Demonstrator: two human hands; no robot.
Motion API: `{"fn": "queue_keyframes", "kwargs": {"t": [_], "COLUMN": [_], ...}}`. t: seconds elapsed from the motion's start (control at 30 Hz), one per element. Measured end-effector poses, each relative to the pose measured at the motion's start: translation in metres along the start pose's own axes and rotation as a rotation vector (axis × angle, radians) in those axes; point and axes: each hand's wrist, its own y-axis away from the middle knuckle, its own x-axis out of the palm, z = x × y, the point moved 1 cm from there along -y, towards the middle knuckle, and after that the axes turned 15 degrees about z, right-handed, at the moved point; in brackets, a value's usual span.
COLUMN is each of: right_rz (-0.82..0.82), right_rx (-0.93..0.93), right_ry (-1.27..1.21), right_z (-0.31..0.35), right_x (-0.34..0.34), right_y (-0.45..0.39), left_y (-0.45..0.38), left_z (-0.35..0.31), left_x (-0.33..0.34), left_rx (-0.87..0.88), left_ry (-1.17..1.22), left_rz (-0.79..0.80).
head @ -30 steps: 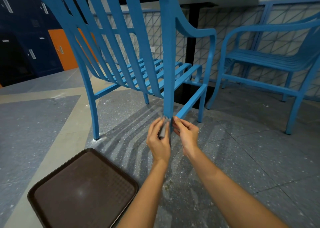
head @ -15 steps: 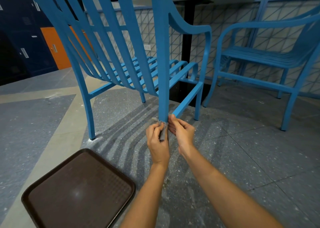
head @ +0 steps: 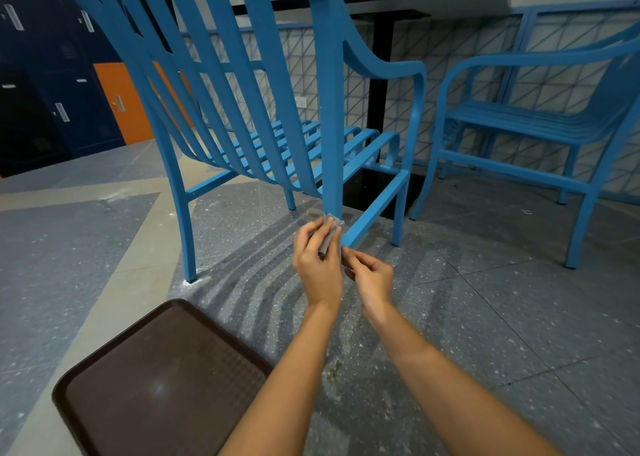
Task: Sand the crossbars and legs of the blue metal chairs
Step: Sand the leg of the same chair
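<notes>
Sandpaper [head: 327, 228] is the thing to watch here: a grey strip wrapped round the lower part of the near rear leg [head: 331, 137] of the closest blue chair [head: 242, 109], right about where the side crossbar [head: 375, 211] joins it. Going left to right: there's a brown plastic tray [head: 159, 379] lying on the speckled floor [head: 485, 317] by the person's left forearm, not touching the chair. Then the left hand [head: 317, 265], fingers curled round the strip and pinching it against the leg from the left side. Just beside it the right hand [head: 370, 277] sits a bit lower with its fingers curled in toward the strip; looks like it's pinching the other end, but I can't tell for sure since the left hand covers that bit. Second blue chair [head: 540, 126] stands well apart on the right, untouched. If it were me I'd keep the strip taut with both hands and pull it back and forth shoe-shine style so it hugs the leg's edges, then work down toward the foot, which is hidden behind the hands. Watch the joint with the crossbar: paper tends to snag and tear on that corner, so go lighter there.
</notes>
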Motion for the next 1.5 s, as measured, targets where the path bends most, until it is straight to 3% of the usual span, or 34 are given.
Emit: {"fn": "queue_keyframes", "kwargs": {"t": [0.37,0.77,0.9,1.0,1.23,1.5], "right_rz": [-0.007,-0.004,-0.121,-0.131,-0.099,-0.115], "right_rx": [-0.024,0.033,0.222,0.281,0.285,0.274], "right_ry": [0.052,-0.092,-0.308,-0.297,-0.375,-0.347], "right_z": [-0.001,-0.006,-0.011,-0.017,-0.021,-0.035], "right_x": [-0.003,0.003,-0.004,-0.005,0.007,0.005], "right_y": [-0.005,0.009,0.011,0.010,0.005,0.002], "left_y": [0.047,0.072,0.053,0.038,0.043,0.057], "left_z": [0.043,0.051,0.031,0.021,0.036,0.060], "left_x": [0.005,0.001,0.000,0.004,0.008,0.005], "left_rx": [-0.092,-0.299,-0.218,-0.186,-0.290,-0.325], "left_ry": [-0.099,-0.063,-0.009,0.035,0.155,0.147], "left_rz": [0.030,0.023,-0.042,-0.084,-0.219,-0.166]}}
